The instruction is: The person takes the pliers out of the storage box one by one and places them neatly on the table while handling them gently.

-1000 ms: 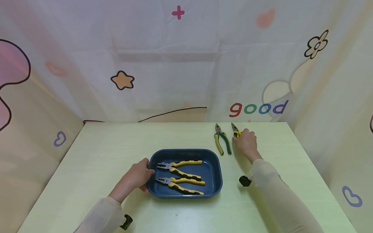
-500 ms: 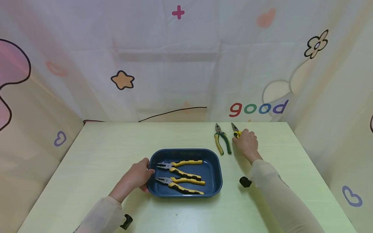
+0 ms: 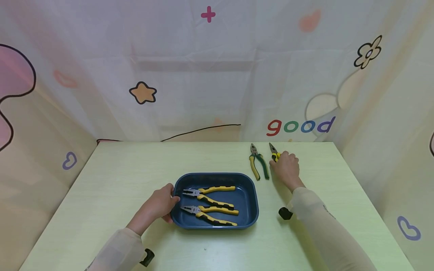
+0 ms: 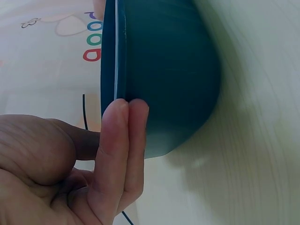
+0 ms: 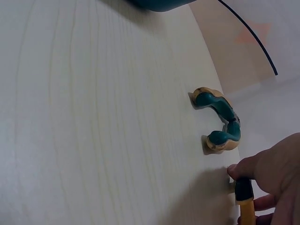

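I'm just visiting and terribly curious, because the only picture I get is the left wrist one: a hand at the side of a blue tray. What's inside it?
Observer: From the head view, two pairs of pliers with yellow-and-black handles lie in the tray, one beyond the other.
Visitor: Tools, how nice! And what else is going on that I can't see?
Observer: Near the far edge of the table, the right hand grips a third pair, its metal nose pointing away from the person.
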Motion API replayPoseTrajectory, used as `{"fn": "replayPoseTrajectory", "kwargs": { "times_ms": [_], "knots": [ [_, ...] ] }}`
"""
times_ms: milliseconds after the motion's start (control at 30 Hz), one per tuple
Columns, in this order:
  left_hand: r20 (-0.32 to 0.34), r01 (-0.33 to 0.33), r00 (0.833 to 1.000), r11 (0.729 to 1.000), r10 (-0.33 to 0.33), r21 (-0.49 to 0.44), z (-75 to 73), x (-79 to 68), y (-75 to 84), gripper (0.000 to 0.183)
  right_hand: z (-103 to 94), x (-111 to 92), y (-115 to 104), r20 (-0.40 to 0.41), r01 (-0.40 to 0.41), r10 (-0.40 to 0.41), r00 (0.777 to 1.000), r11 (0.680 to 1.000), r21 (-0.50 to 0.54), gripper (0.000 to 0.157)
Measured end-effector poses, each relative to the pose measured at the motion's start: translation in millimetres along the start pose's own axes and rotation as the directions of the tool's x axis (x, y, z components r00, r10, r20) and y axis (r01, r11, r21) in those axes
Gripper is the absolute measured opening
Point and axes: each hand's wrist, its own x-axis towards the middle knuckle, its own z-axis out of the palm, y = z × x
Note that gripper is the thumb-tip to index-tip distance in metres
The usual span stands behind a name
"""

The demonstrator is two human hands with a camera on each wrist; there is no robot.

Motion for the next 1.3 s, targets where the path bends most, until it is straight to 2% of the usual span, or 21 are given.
{"fn": "replayPoseTrajectory", "kwargs": {
  "times_ms": [167,633,867,1300],
  "knots": [
    [0.002,0.002,1.000,1.000,-0.002,0.001,0.4,0.4,1.5,0.016,0.4,-0.4,3.6,-0.014,0.023,-0.023,1.000,1.000,-0.001,0.049],
    [0.006,0.032,0.999,0.999,-0.032,0.002,1.7,0.7,3.3,0.017,3.2,-1.7,4.1,-0.024,0.021,-0.021,0.999,1.000,-0.007,0.051],
    [0.008,0.043,0.999,0.999,-0.043,0.012,0.0,-0.3,1.0,0.020,4.4,-2.5,1.6,-0.036,0.055,-0.056,0.998,0.998,-0.028,0.051],
    [0.012,0.040,0.999,0.999,-0.041,0.013,0.7,0.7,1.8,0.021,3.0,-1.4,2.6,-0.016,0.032,-0.033,0.999,0.998,-0.061,0.051]
  ]
}}
